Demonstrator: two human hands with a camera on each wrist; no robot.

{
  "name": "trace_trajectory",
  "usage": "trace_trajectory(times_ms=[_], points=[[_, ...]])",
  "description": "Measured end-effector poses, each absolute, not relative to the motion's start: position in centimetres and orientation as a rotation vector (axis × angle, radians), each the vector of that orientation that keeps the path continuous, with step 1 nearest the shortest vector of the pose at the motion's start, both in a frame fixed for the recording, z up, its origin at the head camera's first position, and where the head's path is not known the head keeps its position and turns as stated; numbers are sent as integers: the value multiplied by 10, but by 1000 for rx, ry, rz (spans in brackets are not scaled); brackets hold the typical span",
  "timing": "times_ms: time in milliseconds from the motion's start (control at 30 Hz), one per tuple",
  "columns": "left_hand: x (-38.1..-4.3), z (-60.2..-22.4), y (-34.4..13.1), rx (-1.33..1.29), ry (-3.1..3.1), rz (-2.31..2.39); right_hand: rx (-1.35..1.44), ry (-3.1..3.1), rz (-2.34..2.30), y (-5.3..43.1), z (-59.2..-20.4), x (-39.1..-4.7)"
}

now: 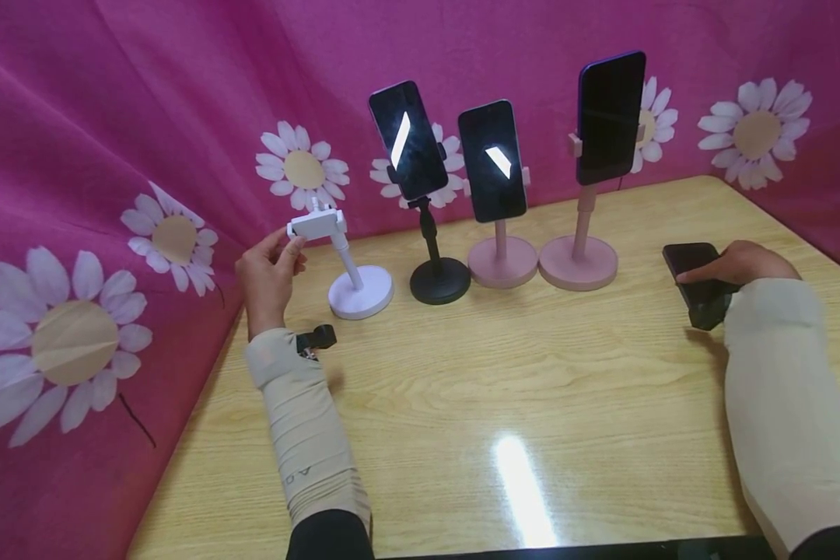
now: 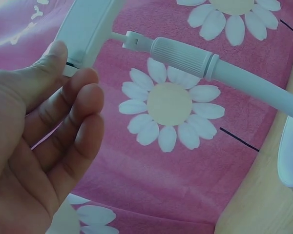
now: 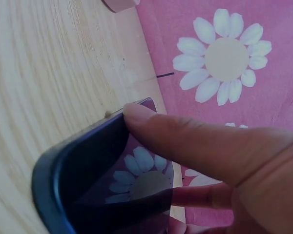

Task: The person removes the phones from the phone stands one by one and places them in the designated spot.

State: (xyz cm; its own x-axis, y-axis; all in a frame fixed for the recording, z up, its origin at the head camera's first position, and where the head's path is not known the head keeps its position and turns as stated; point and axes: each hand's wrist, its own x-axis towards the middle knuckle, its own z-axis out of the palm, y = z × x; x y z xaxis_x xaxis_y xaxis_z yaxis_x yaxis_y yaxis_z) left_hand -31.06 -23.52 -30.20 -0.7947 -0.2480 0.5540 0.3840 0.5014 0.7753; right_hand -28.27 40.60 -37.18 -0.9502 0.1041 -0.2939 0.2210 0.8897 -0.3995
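My left hand point(image 1: 266, 276) pinches the end of the white phone stand's clamp point(image 1: 316, 225) between thumb and fingers. In the left wrist view the thumb lies on the clamp's face, and the fingers are bent beneath its lower end. The white stand's round base point(image 1: 361, 294) rests on the table, and its clamp bears no phone. At the right, my right hand point(image 1: 756, 264) grips a dark smartphone point(image 1: 693, 257) low over the table. Its thumb reaches across to one long edge of the phone point(image 3: 88, 170), with fingers along the opposite edge. Whether the phone touches the table I cannot tell.
Right of the white stand are a black stand point(image 1: 439, 281) and two pink stands, one shorter point(image 1: 502, 264) and one taller point(image 1: 578, 264), each bearing an upright phone. A pink daisy-patterned cloth point(image 1: 203, 93) hangs behind the wooden table point(image 1: 462, 389).
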Motion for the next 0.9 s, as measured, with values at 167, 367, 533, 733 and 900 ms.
trace_trajectory(times_ms=[167,367,533,733,900], points=[[-309,-301,-235,-80,-2146,-1311,268,2803,-697,404,-373,-282],[-308,-299,-235,-65,-2185,-1261,274,2785,-709,405,-375,-284],[-305,-294,-232,-63,-2196,-1247,285,2769,-721,405,-374,-284],[-295,-283,-230,-42,-2203,-1183,393,2778,-776,398,-355,-280],[-284,-270,-226,-60,-2168,-1152,437,2848,-859,386,-317,-269]])
